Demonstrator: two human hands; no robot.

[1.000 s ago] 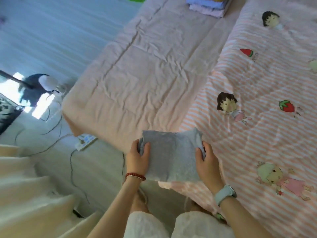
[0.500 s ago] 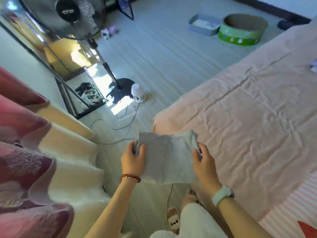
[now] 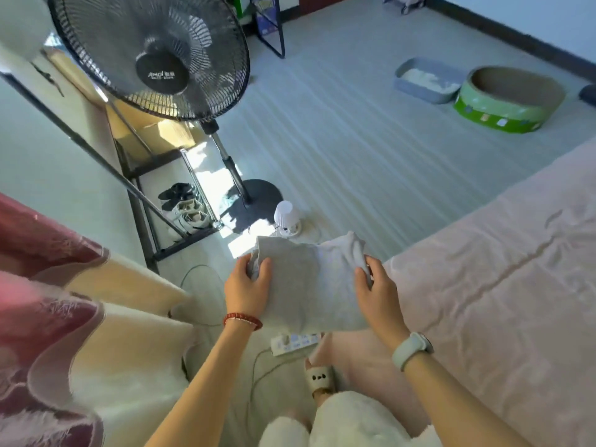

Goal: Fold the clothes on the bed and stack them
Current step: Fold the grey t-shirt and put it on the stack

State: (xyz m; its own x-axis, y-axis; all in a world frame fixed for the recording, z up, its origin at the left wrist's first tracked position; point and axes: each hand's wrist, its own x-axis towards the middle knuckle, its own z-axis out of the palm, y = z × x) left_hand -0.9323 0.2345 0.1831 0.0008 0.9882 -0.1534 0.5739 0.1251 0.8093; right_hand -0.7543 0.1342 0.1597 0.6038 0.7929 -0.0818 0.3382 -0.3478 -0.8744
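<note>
Two hands (image 3: 309, 285) grip one folded grey garment (image 3: 309, 285).

A person is holding a folded grey garment (image 3: 311, 285) in the air above the floor, just left of the bed (image 3: 503, 304). The left hand (image 3: 246, 287) is gripping its left edge, thumb on top, and the right hand (image 3: 377, 287) is pinching its right edge near a bunched corner. A power strip (image 3: 295, 342) is lying on the floor below the garment. A standing fan (image 3: 154, 56) is rising at far left, and a green-sided round bed (image 3: 508, 98) is sitting on the floor at far right.
</note>
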